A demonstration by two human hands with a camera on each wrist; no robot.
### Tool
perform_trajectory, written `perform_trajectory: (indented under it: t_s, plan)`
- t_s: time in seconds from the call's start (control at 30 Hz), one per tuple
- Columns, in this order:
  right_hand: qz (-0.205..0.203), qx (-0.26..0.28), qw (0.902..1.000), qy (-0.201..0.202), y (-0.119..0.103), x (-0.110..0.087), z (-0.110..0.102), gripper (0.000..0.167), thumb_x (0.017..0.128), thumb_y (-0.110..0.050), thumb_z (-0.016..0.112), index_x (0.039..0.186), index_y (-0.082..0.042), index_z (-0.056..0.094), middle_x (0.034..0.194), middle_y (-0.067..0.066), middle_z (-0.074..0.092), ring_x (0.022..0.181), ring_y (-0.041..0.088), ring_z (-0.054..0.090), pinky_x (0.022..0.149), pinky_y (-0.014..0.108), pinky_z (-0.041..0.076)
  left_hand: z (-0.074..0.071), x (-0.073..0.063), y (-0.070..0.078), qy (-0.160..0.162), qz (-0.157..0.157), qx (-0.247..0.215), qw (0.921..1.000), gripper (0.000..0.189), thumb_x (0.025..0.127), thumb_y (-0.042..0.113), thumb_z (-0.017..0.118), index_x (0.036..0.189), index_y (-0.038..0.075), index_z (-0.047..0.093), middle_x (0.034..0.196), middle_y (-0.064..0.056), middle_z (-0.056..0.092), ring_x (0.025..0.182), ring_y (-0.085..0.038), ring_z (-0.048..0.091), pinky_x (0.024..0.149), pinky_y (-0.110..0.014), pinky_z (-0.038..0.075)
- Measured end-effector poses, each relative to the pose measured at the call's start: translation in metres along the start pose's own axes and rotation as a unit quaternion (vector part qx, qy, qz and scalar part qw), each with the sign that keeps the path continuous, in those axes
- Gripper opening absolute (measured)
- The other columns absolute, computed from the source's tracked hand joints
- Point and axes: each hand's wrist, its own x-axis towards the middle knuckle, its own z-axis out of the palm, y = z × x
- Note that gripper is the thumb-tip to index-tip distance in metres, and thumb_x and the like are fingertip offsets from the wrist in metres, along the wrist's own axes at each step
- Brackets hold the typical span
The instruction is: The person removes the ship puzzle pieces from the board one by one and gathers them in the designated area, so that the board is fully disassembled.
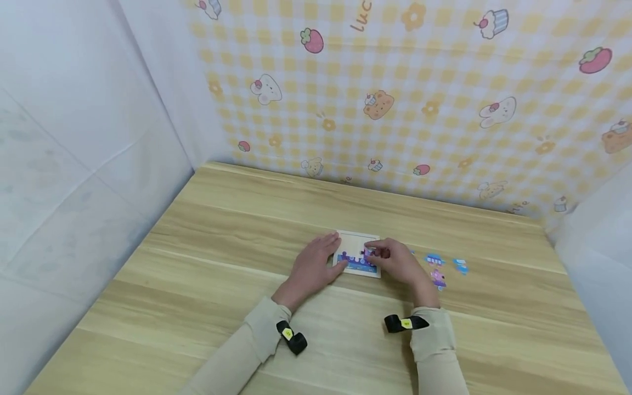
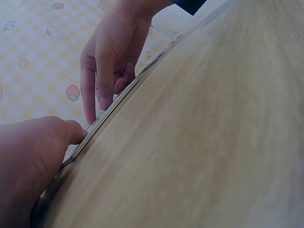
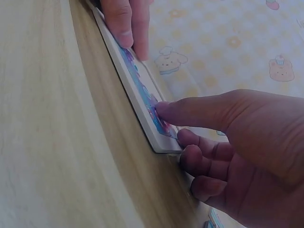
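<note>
A small jigsaw board point(image 1: 351, 242) with a pale frame lies on the table, its lower strip filled with blue and purple pieces point(image 1: 359, 267). My left hand point(image 1: 311, 267) rests on the board's left side, fingers toward the top corner and thumb by the lower edge. Over the right half, my right hand point(image 1: 401, 264) pinches a purple puzzle piece point(image 1: 367, 253) between thumb and forefinger. In the right wrist view the thumb point(image 3: 167, 112) presses down close to the board's right end, while the other fingers curl beside it.
Several loose puzzle pieces lie right of the board: a blue one with purple point(image 1: 434, 259), a pink and purple one point(image 1: 438, 278), and a blue and white one point(image 1: 461, 266). A checked cloth point(image 1: 345, 148) hangs behind the wooden table point(image 1: 207, 312).
</note>
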Motion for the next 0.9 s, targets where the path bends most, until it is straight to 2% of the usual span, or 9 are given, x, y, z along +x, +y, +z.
perform_trajectory:
  t_s: [0.13,0.37,0.53,0.73,0.9]
  plan:
    - [-0.004,-0.001,1.0,0.003,0.0001,0.0002,0.0002,0.028,0.096,-0.013,0.074,0.123,-0.004,0.075,0.086,0.004,0.06,0.076,0.019,0.049,0.064,0.03,0.041,-0.0004,0.0007,0.0006,-0.001,-0.004,-0.001,1.0,0.066,0.103,0.047,0.059,0.151,0.003,0.05,0.161,-0.008,0.043,0.15,-0.024,0.038,0.128,-0.037,0.02]
    - [0.029,0.01,0.9995,0.003,0.0012,-0.0017,-0.0011,0.022,0.096,-0.014,0.075,0.117,-0.008,0.076,0.091,0.007,0.056,0.08,0.021,0.048,0.066,0.032,0.041,0.0011,0.001,0.0013,-0.004,0.002,-0.003,1.0,0.064,0.103,0.046,0.059,0.151,0.003,0.05,0.16,-0.008,0.044,0.15,-0.024,0.038,0.128,-0.038,0.02]
    - [0.023,0.018,0.9996,0.005,0.0017,-0.0016,-0.0012,0.018,0.095,-0.011,0.075,0.113,-0.007,0.077,0.094,0.01,0.055,0.081,0.022,0.047,0.067,0.033,0.04,0.0018,0.0002,0.0015,0.001,0.002,-0.01,0.9999,0.062,0.103,0.044,0.059,0.15,0.004,0.051,0.16,-0.007,0.045,0.15,-0.024,0.039,0.128,-0.039,0.021]
    - [0.032,0.024,0.9992,0.01,0.0025,-0.0018,-0.0014,0.022,0.096,-0.012,0.075,0.117,-0.007,0.076,0.102,0.011,0.056,0.084,0.023,0.047,0.07,0.033,0.041,0.0042,0.0015,0.0005,-0.004,-0.003,-0.003,1.0,0.063,0.104,0.046,0.057,0.151,0.005,0.05,0.161,-0.005,0.042,0.151,-0.023,0.036,0.128,-0.037,0.019]
    - [0.029,0.028,0.9991,0.01,0.0032,-0.0016,-0.0018,0.025,0.096,-0.012,0.075,0.12,-0.007,0.077,0.1,0.011,0.057,0.082,0.022,0.048,0.067,0.032,0.042,0.0046,0.0028,0.0004,-0.009,0.0,0.002,1.0,0.063,0.104,0.047,0.056,0.152,0.006,0.049,0.162,-0.004,0.04,0.152,-0.023,0.034,0.129,-0.038,0.018]
